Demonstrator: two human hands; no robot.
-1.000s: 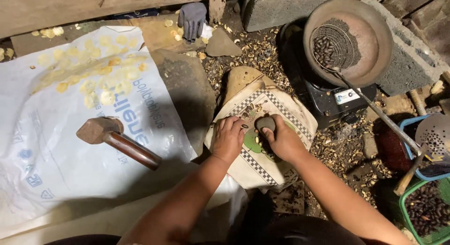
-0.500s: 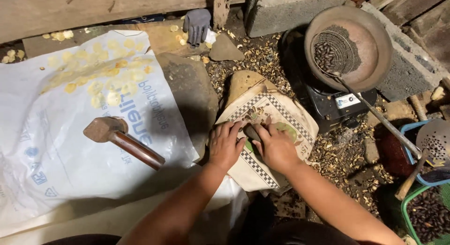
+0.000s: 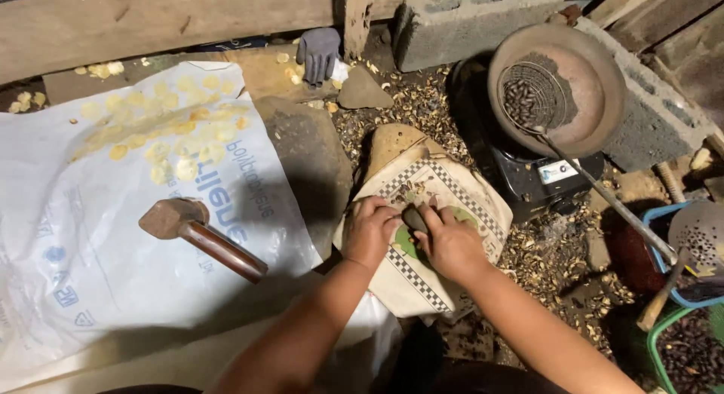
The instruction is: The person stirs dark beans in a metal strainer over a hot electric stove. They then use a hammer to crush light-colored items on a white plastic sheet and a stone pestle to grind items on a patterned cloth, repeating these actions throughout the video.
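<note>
My left hand [image 3: 369,232] and my right hand [image 3: 451,243] rest side by side on a patterned cloth-covered block [image 3: 460,202] with a checkered border. Between them sits a small dark stone-like object [image 3: 414,217]; the fingers of both hands close around it. A wooden mallet [image 3: 197,234] lies to the left on a white plastic sheet [image 3: 90,273], apart from both hands. Flat yellow flakes [image 3: 162,149] are spread on the far part of that sheet.
A round pan [image 3: 584,81] holding a wire skimmer [image 3: 532,96] with dark seeds sits on a black stove [image 3: 539,175] at right. Seed husks [image 3: 558,254] litter the ground. A grey glove [image 3: 319,53], concrete blocks [image 3: 460,21], a slotted ladle [image 3: 697,232] and a green basket [image 3: 682,356] surround the spot.
Both hands slid slightly toward me on the cloth and closed in tighter around the small dark object. The view shifted a little; the mallet stays where it lay.
</note>
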